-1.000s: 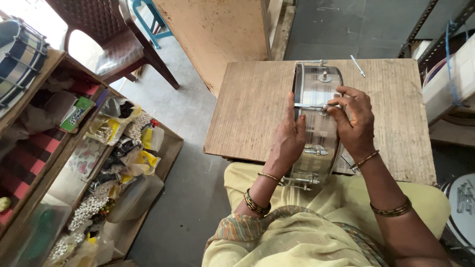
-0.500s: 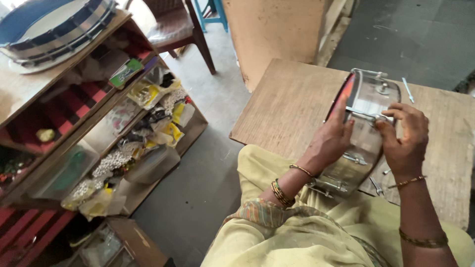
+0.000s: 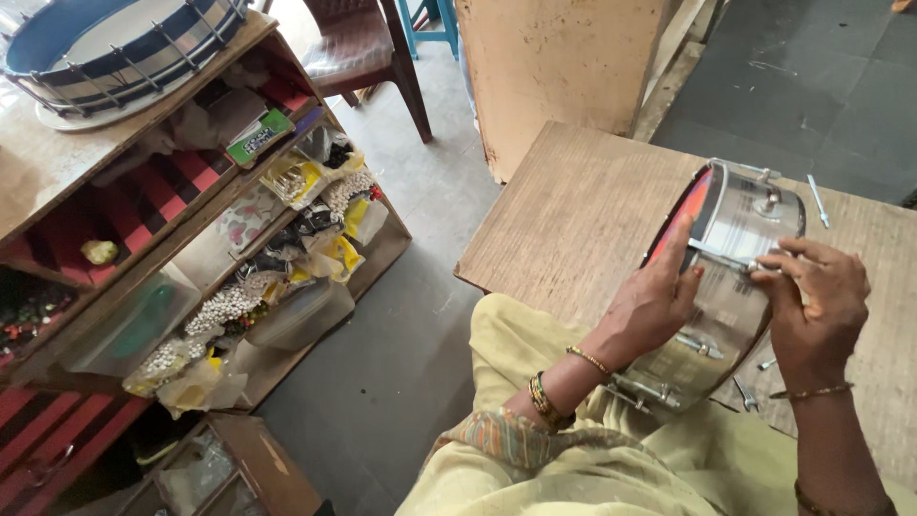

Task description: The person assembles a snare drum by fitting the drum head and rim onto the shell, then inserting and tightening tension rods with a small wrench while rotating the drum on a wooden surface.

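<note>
A shiny metal drum shell (image 3: 735,239) with a red drumhead stands on its edge against my lap and the wooden table (image 3: 573,220). My left hand (image 3: 654,306) presses flat on the drum's left rim and holds it upright. My right hand (image 3: 812,306) has its fingers closed on a tension rod on the shell's outer wall. Chrome lugs and rods run around the shell. Both wrists wear bangles.
A loose metal rod (image 3: 817,201) lies on the table at the far right. To the left stands a wooden shelf (image 3: 124,191) with bags of small parts, and a blue-rimmed frame drum (image 3: 115,43) on top. A brown chair (image 3: 368,53) and a tan board (image 3: 554,67) stand behind.
My head has turned left, so the drum and table now sit at the right of the view and the shelf fills the left. Both hands stay on the drum.
</note>
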